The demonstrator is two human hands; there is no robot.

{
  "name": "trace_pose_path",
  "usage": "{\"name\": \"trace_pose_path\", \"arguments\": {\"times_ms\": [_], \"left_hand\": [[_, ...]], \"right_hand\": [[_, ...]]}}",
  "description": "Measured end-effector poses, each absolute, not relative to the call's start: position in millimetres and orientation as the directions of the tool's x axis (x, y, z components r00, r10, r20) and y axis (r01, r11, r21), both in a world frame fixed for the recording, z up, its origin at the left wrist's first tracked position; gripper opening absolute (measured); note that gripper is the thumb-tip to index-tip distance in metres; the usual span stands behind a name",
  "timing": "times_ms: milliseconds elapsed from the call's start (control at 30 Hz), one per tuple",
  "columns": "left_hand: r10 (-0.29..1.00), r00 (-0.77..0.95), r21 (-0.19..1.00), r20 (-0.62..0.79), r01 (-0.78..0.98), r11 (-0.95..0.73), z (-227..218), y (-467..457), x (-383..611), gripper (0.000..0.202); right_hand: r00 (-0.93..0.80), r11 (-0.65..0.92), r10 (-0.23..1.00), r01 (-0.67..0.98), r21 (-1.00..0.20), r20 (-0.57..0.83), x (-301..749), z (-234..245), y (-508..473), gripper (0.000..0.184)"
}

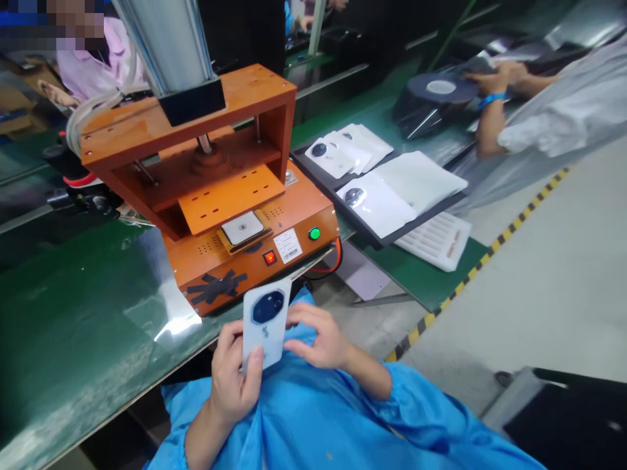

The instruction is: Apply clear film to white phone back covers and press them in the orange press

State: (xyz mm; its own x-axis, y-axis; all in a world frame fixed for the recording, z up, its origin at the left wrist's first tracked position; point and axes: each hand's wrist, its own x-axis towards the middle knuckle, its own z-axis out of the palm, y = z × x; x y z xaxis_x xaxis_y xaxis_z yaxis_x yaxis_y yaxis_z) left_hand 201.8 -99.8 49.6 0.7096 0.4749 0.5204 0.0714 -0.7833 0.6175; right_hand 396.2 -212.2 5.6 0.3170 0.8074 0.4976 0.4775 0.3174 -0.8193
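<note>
A white phone (265, 333) with a large round dark camera ring is held up over my lap, its back facing me. I cannot tell whether it is a whole phone or only the back cover. My left hand (235, 372) grips its lower left part, thumb across the back. At the right edge is my right hand (321, 336), thumb and forefinger apart; whether the fingertips touch the edge is unclear. Beyond the phone stands an orange press (255, 254), its plate raised above a small pad (243, 228) with a white top.
Right of the press, a black tray (377, 240) holds several white panels (379, 205) with camera rings. A white slotted tray (435, 241) sits partly beneath it. Across the bench a co-worker's hands (497, 78) are near a dark roll (435, 98). Another person is at upper left.
</note>
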Motion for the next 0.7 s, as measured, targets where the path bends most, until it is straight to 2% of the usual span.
{"name": "trace_pose_path", "arguments": {"times_ms": [100, 167, 267, 367, 433, 500, 567, 700], "left_hand": [[0.452, 0.735, 0.609, 0.505, 0.068, -0.79, 45.8, -105.3, 206.7, 0.019], [0.445, 0.75, 0.571, 0.49, 0.11, -0.814, 42.3, -98.5, 198.5, 0.028], [0.516, 0.668, 0.473, 0.536, 0.269, -0.839, 35.7, -73.8, 167.0, 0.04], [0.647, 0.444, 0.406, 0.62, 0.524, -0.749, 28.1, -43.3, 125.4, 0.036], [0.713, 0.329, 0.411, 0.619, 0.638, -0.651, 21.9, -26.7, 101.9, 0.045], [0.75, 0.275, 0.423, 0.601, 0.687, -0.591, 14.3, -15.0, 86.4, 0.056], [0.765, 0.243, 0.431, 0.596, 0.708, -0.56, 6.1, -8.5, 79.6, 0.054], [0.756, 0.208, 0.418, 0.621, 0.728, -0.543, -5.9, -9.5, 84.8, 0.019]], "right_hand": [[0.43, 0.263, 0.803, 0.366, -0.893, 0.412, 381.8, 9.1, -209.7, 0.033], [0.559, 0.187, 0.739, 0.364, -0.912, 0.375, 401.0, 15.8, -211.5, 0.03], [0.766, 0.076, 0.519, 0.4, -0.913, 0.379, 472.9, 38.7, -211.2, 0.021], [0.87, -0.027, 0.269, 0.436, -0.899, 0.414, 574.6, 67.9, -184.1, 0.019], [0.888, -0.131, 0.218, 0.438, -0.89, 0.405, 638.9, 81.0, -149.0, 0.007], [0.915, -0.529, 0.279, 0.399, -0.749, 0.291, 688.2, 85.2, -109.2, 0.004], [0.928, -0.647, 0.31, 0.365, -0.67, 0.207, 717.9, 81.7, -74.7, 0.007], [0.913, -0.697, 0.37, 0.393, -0.6, 0.169, 726.3, 66.4, -44.9, 0.021]]}}
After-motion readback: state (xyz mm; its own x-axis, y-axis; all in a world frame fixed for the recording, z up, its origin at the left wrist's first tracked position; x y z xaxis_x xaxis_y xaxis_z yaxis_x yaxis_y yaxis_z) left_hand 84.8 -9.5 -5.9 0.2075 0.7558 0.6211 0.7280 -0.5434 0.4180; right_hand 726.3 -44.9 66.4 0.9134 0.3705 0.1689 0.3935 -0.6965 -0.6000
